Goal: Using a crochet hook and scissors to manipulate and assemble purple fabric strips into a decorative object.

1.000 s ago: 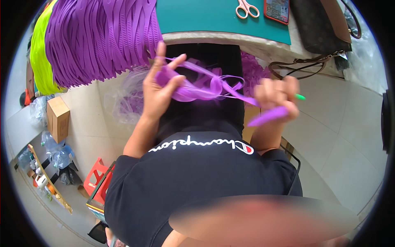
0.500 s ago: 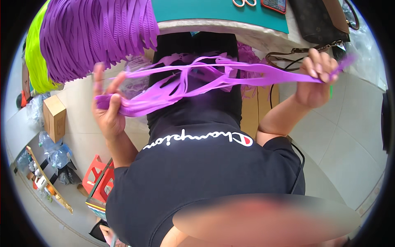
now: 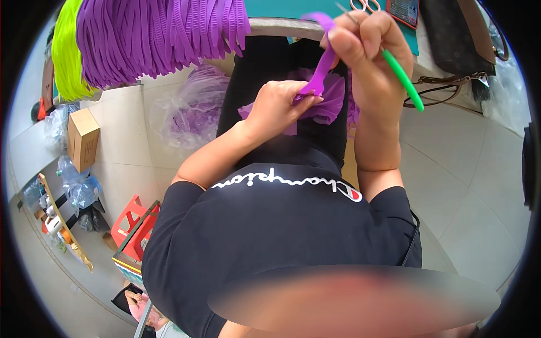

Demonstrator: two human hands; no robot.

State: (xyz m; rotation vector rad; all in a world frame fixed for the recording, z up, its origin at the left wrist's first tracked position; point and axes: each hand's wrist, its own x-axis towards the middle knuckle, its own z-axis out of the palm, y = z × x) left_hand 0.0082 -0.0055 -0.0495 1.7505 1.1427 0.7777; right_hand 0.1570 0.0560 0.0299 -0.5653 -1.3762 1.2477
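Observation:
My left hand is closed in a pinch on a purple rubbery strip, above my lap. My right hand, raised near the table edge, grips a slim tool with a green handle; a thin pointed metal end pokes out past the fingers. The strip runs from the left fingertips up to the right hand, and its upper end curls out beside the right thumb. Below, crumpled purple sheet material lies across my dark trousers, partly hidden by my hands.
Bundles of purple strips and yellow-green strips hang over the table edge at the left. Scissors, a phone and a brown bag sit on the table. A plastic bag of purple pieces and a carton stand on the floor.
The hands were wide apart, stretching a slit purple piece between them. Now they are close together on a narrow strip, the right hand higher. The purple material has dropped to my lap.

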